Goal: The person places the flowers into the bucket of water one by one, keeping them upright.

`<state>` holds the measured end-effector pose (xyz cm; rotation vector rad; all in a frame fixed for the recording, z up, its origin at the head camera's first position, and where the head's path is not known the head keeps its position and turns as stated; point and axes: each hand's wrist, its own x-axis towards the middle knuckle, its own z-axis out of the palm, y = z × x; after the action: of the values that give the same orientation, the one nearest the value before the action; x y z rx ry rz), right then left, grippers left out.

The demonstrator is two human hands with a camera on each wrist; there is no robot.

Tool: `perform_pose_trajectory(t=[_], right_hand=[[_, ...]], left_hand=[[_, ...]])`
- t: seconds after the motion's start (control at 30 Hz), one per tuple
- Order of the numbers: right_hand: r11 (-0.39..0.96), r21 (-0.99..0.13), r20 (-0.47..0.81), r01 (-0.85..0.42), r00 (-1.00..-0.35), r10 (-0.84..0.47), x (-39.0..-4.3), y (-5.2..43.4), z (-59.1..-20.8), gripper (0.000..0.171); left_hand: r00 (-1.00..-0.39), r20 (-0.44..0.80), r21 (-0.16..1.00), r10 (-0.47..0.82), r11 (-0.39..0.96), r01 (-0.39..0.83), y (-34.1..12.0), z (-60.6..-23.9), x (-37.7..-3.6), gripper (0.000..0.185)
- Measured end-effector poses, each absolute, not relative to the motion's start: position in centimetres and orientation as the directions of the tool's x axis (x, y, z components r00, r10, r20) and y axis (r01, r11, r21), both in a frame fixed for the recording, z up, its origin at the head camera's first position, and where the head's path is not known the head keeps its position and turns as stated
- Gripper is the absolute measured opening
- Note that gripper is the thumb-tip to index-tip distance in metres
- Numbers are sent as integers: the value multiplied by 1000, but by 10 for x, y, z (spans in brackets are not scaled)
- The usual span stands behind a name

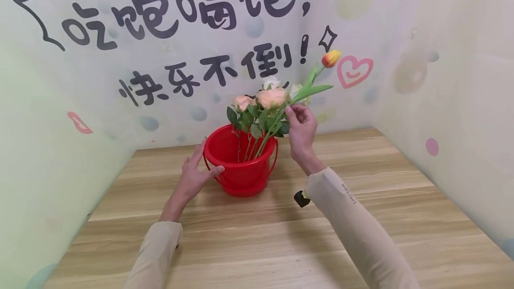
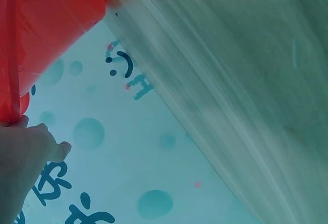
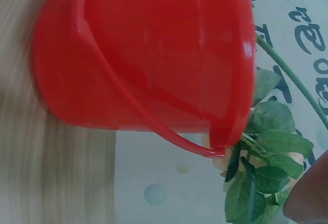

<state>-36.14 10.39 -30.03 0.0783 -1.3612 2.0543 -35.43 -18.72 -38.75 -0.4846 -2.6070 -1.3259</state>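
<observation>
A red bucket (image 1: 241, 177) stands upright on the wooden table, its handle hanging down. My left hand (image 1: 194, 175) rests on the bucket's left side, thumb toward the front and fingers spread along the outside near the rim. Pinched by the stem between thumb and fingers, an orange-and-yellow tulip (image 1: 331, 58) is in my right hand (image 1: 302, 130), above the bucket's right rim. Its green stem slants down into the bucket. Beside it in the bucket stand peach roses (image 1: 272, 97) and white flowers (image 1: 271, 82). In the right wrist view the stem (image 3: 292, 75) passes over the rim.
The wooden table (image 1: 225, 244) meets patterned walls behind and at both sides. Large dark lettering (image 1: 218, 72) covers the back wall. A small black object (image 1: 301, 199) shows at the right sleeve (image 1: 353, 222).
</observation>
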Motion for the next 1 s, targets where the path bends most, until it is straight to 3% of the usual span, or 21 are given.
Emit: perform_pose_trajectory(t=[0.13, 0.6, 1.0], right_hand=[[-174, -821, 419, -543, -781, 463, -361, 99, -309, 3], [89, -813, 565, -576, -742, 361, -353, 85, -335, 13], [134, -809, 581, -573, -744, 330, -353, 83, -340, 17]], left_hand=[[-931, 299, 753, 210, 547, 365, -187, -387, -354, 106], [-932, 299, 756, 206, 545, 363, -188, -387, -353, 105], [-927, 306, 754, 216, 540, 374, -188, -387, -353, 106]])
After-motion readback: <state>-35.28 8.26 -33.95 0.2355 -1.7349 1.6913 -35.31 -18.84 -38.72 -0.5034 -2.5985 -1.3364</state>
